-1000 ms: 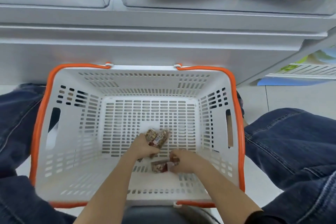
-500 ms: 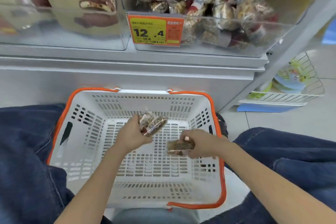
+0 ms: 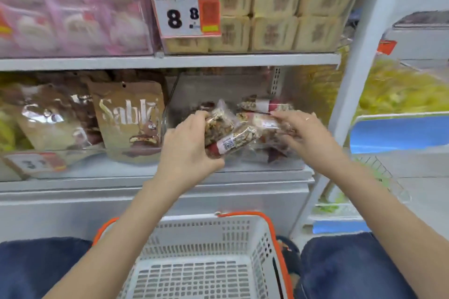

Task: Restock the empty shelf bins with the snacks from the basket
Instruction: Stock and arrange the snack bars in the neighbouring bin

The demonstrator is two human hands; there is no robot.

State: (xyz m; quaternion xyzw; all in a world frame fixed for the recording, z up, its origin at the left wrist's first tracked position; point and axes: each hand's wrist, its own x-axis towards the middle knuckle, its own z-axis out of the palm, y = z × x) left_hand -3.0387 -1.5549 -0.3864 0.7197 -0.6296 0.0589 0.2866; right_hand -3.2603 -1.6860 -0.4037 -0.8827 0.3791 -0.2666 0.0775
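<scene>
My left hand (image 3: 188, 147) grips a small bunch of clear-wrapped nut bars (image 3: 228, 136) with red ends, held at the front of the clear shelf bin (image 3: 218, 87). My right hand (image 3: 307, 132) pinches another nut bar (image 3: 263, 121) over the bin's right side. More of the same bars (image 3: 264, 104) lie inside the bin behind my hands. The white basket (image 3: 206, 257) with an orange rim sits low between my knees, and the part of its floor that shows is bare.
Brown Sablé cookie bags (image 3: 131, 119) fill the bin to the left. Above, pink packs (image 3: 70, 5) and tan boxed snacks (image 3: 274, 5) sit behind an 8.8 price tag (image 3: 187, 14). A white shelf post (image 3: 357, 60) and a wire rack with yellow packs (image 3: 398, 90) stand to the right.
Both hands picked nut bars off the basket floor, lifted them out and carried them up to the shelf bin. The view tilted up from the basket to the shelves.
</scene>
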